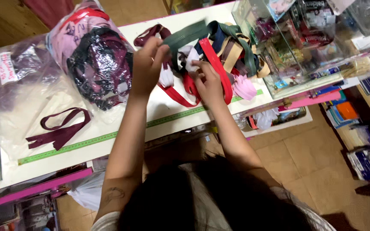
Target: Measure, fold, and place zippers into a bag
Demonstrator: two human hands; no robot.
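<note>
A tangled pile of zippers in many colours (232,51) lies on the white counter (168,107). My left hand (147,64) pinches the end of a dark green zipper (185,36) and lifts it over the pile. My right hand (208,83) rests at the pile's near edge, its fingers on a red zipper (219,70) and some white ones. A pink zipper (244,87) lies just right of my right hand.
A maroon zipper (61,128) lies alone on the counter at left, above a green measuring tape (108,137) fixed along the front edge. Clear bags of zippers (95,60) sit at the back left. A glass display case (296,42) stands at right, shelves of goods beyond.
</note>
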